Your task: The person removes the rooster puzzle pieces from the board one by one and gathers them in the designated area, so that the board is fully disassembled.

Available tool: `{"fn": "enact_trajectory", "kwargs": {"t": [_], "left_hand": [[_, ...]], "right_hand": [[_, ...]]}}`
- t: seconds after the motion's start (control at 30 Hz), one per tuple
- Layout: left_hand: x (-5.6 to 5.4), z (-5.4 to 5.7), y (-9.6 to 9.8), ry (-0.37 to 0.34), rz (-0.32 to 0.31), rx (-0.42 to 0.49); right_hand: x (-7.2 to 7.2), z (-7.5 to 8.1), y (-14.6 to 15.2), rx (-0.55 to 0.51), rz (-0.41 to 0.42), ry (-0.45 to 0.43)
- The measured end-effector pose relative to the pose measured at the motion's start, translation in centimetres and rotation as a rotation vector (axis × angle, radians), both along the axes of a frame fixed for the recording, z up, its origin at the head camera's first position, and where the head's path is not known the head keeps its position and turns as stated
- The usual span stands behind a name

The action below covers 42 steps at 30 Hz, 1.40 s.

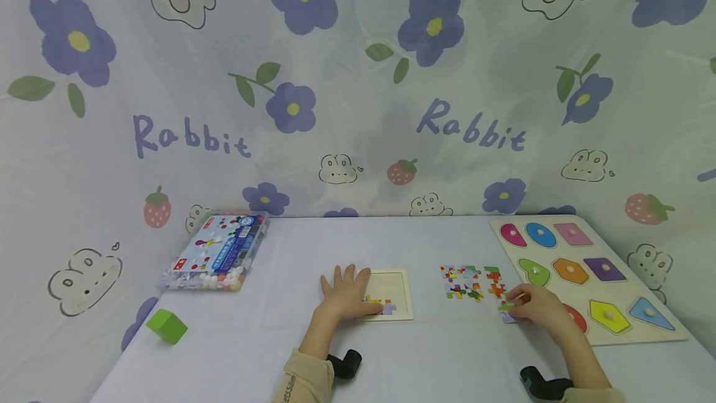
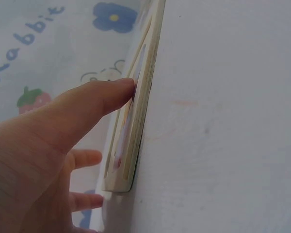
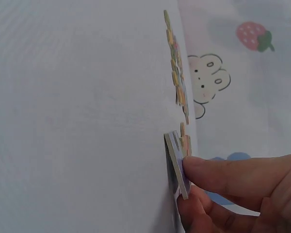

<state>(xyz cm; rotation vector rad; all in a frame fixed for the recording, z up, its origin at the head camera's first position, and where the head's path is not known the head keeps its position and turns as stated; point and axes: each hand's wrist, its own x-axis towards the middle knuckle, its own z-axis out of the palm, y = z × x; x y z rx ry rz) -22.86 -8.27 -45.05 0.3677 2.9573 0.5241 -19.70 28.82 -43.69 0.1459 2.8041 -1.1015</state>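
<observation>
My left hand (image 1: 344, 297) spreads its fingers over the left part of a shallow wooden puzzle tray (image 1: 409, 294). Its thumb (image 2: 104, 97) presses on colourful jigsaw pieces (image 1: 387, 308) lying along the tray's near edge; the palm hides the tray's left end. On the right, my right hand (image 1: 541, 311) pinches a purple-and-green jigsaw piece (image 3: 177, 165) between thumb and fingers, tilted up close over the table. Just beyond it lie more jigsaw pieces, a larger cluster (image 1: 462, 282) and a short column (image 1: 495, 282).
A wooden shape board (image 1: 545, 247) with knobbed coloured shapes lies at the right, partly under my right forearm. At the back left is a clear box (image 1: 220, 250) of small parts. A green cube (image 1: 166, 326) sits near the left edge.
</observation>
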Motion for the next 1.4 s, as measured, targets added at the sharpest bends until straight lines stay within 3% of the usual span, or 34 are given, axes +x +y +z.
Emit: {"fn": "enact_trajectory", "kwargs": {"t": [0.37,0.77,1.2,1.4], "left_hand": [[0.2,0.7,-0.1,-0.012,-0.013,0.006],[-0.5,0.8,-2.3,-0.042,-0.003,0.048],[-0.4,0.6,-2.6,-0.058,-0.03,0.041],[-0.5,0.6,-2.6,-0.067,-0.029,0.054]], "right_hand": [[0.0,0.3,-0.7,0.032,-0.016,0.063],[-0.9,0.0,-4.2,-0.111,0.033,0.271],[-2.2,-0.5,-8.4,-0.242,0.087,0.269],[-2.7,-0.8,-11.0,-0.217,0.155,0.282]]}}
